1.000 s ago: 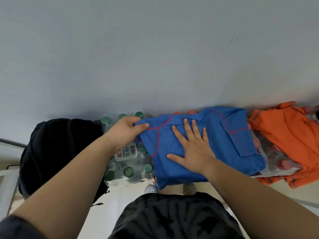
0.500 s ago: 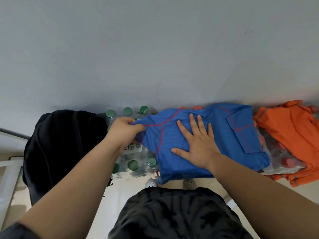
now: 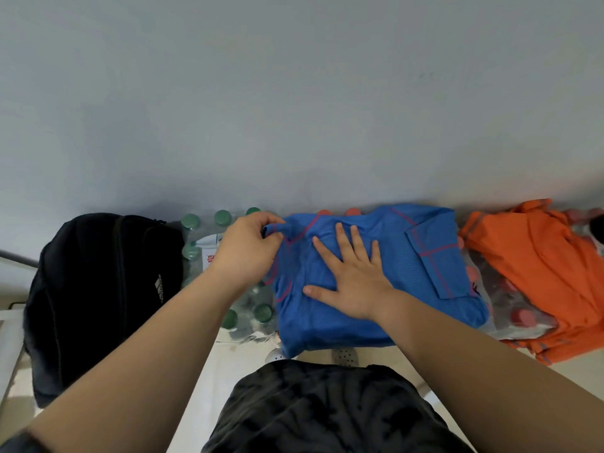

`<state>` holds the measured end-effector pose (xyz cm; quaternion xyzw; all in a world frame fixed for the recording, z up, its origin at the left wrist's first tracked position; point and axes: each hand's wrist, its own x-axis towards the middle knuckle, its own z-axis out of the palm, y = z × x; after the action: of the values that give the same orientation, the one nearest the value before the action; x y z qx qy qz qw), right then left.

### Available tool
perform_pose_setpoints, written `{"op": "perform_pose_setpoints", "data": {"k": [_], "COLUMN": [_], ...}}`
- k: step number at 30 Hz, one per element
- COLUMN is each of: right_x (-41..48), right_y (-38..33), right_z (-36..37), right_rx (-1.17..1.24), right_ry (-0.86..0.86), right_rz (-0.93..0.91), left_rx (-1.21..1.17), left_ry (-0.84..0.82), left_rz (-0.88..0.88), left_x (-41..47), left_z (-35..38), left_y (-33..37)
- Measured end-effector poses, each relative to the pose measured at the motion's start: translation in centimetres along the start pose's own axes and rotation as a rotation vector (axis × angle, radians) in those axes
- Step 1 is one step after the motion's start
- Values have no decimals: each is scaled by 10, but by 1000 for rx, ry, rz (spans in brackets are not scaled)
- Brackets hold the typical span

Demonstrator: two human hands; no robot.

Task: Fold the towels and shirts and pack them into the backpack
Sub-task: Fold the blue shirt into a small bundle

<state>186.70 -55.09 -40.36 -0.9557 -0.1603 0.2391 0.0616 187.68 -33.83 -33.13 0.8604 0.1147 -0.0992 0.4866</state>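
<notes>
Head: L hand [image 3: 248,250] on blue shirt [image 3: 400,279]

The light is soft and rather dim, with a cool grey-blue tone over the wall [image 3: 294,93]. No glare shows. A faint shadow lies along the foot of the wall, and the black backpack [image 3: 98,289] loses almost all detail. The wide lens bends the edges; the forearms [image 3: 147,354] at the bottom corners look stretched.
</notes>
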Motion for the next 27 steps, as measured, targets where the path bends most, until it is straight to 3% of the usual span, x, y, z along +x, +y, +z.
{"op": "perform_pose_setpoints", "data": {"k": [3,8,10,14,17,21,24,27], "right_x": [-1,-14,-20,-28,-31,-32,-25,-17], "right_y": [11,46,64,96,110,118,133,170], "right_z": [-9,-18,-19,-19,-18,-18,-26,-46], "right_rx": [64,32,-16,-61,-91,-107,45,113], "right_ry": [-27,37,62,140,169,128,414,676], "right_rz": [-67,-140,-152,-170,-205,-257,-204,11], "left_rx": [149,169,79,-326,-410,-80,210,309], "left_ry": [20,53,23,15,147,372,360,304], "left_rz": [37,-104,-206,-431,-374,-209,-132,-135], "left_x": [4,14,14,4,-2,-4,-3,11], "left_z": [22,63,72,81,77,71,77,72], "left_y": [23,39,44,54,54,37,29,20]}}
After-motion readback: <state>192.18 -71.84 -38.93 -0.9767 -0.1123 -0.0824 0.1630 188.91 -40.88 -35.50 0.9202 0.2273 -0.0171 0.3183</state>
